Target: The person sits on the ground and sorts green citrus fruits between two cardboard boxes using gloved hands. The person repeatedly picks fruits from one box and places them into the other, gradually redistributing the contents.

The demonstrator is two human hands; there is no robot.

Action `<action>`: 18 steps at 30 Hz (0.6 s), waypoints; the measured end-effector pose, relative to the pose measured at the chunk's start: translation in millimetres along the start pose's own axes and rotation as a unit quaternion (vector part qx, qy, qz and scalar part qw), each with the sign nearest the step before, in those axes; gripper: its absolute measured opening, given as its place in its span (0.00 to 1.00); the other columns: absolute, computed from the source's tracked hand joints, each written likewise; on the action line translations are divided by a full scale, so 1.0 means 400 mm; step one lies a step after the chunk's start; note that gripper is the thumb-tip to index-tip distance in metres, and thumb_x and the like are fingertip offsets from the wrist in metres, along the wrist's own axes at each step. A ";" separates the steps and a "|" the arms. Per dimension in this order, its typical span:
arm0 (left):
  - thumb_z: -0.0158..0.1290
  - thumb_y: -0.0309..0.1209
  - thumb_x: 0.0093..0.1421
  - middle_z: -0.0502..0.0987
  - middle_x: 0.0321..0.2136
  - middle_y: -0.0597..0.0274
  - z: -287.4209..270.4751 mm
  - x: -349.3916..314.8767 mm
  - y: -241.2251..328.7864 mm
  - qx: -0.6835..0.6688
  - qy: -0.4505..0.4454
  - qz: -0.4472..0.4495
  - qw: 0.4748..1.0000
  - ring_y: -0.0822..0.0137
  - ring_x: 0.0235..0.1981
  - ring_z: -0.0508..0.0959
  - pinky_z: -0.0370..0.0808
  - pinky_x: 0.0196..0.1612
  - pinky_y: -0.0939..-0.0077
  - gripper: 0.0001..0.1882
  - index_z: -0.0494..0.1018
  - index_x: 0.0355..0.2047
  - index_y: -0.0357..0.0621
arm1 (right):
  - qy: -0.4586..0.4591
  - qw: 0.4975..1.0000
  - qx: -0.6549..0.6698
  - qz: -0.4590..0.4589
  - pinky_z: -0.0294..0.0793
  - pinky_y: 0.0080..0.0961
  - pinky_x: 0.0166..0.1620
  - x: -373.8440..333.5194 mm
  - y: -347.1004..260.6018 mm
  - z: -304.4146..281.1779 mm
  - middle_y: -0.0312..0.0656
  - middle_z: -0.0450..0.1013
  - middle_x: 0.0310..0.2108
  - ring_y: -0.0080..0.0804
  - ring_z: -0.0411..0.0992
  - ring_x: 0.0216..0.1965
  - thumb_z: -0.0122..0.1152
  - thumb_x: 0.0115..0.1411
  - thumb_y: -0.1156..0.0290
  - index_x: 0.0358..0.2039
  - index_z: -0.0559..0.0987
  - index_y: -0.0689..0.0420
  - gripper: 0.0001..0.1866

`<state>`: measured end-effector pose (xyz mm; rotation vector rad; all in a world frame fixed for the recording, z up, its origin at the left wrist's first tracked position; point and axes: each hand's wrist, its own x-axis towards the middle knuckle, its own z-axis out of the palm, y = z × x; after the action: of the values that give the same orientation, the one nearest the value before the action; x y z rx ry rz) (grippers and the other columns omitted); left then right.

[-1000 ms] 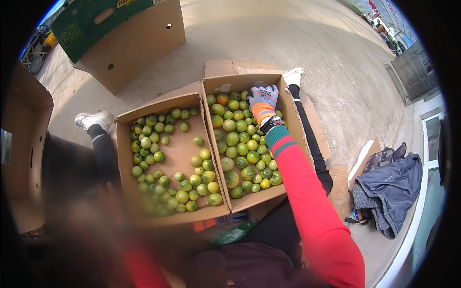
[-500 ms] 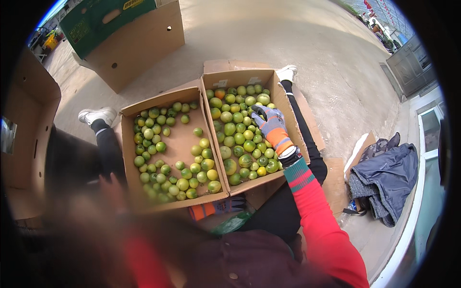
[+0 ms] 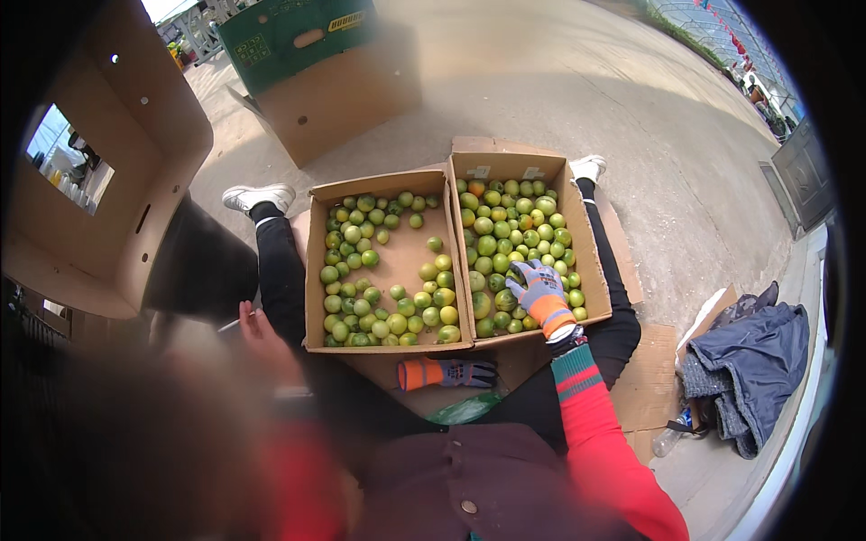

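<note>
My right hand (image 3: 541, 296), in a grey and orange work glove, rests on the green tomatoes (image 3: 505, 230) in the right cardboard box (image 3: 588, 261). Its fingers are apart and bent down onto the fruit; no tomato shows in its grip. My bare left hand (image 3: 262, 338) is outside the left cardboard box (image 3: 315, 261), low at the left. Its fingers are pinched at a thin pale object (image 3: 229, 326) whose kind I cannot make out. Green and yellowish tomatoes (image 3: 397, 323) lie round the sides of the left box, with bare cardboard between them.
A second work glove (image 3: 446, 372) and green plastic (image 3: 465, 408) lie between my legs. Large cartons stand at the left (image 3: 108, 261) and beyond the boxes (image 3: 343, 108). A dark jacket (image 3: 753, 365) and a plastic bottle (image 3: 669, 440) lie on the right.
The view has shifted, so the boxes sit further right and lower. My right hand has moved nearer to me over the tomatoes. My left hand and its thin object show more clearly.
</note>
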<state>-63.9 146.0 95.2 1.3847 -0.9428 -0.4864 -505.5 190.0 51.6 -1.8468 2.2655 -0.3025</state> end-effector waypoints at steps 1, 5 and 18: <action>0.42 0.32 0.67 0.65 0.57 0.52 0.016 -0.047 0.054 -0.046 -0.016 -0.019 0.999 0.66 0.55 0.67 0.61 0.57 0.71 0.22 0.60 0.59 0.38 | 0.019 1.000 -0.002 0.002 0.62 0.39 0.54 -0.008 0.015 0.003 0.46 0.70 0.48 0.48 0.67 0.49 0.57 0.55 0.51 0.50 0.75 0.48 0.25; 0.36 0.46 0.67 0.60 0.61 0.53 -0.002 -0.200 0.306 -0.147 -0.128 0.032 0.980 0.64 0.58 0.63 0.56 0.60 0.67 0.30 0.54 0.63 0.40 | 0.023 0.999 0.025 0.018 0.62 0.40 0.54 -0.002 0.011 -0.004 0.46 0.70 0.49 0.48 0.67 0.49 0.57 0.54 0.50 0.50 0.74 0.48 0.25; 0.34 0.56 0.64 0.59 0.61 0.91 -0.090 -0.420 0.701 -0.534 -0.355 0.225 0.734 0.67 0.58 0.63 0.50 0.58 0.54 0.25 0.59 0.61 0.77 | 0.129 0.950 -0.014 -0.285 0.49 0.44 0.63 0.037 -0.395 -0.068 0.38 0.74 0.42 0.35 0.69 0.47 0.52 0.58 0.65 0.46 0.76 0.47 0.14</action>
<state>-194.6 346.0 321.1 -0.1472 -1.2370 -1.0003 -367.8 145.3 122.2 -2.5829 1.8221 -0.6313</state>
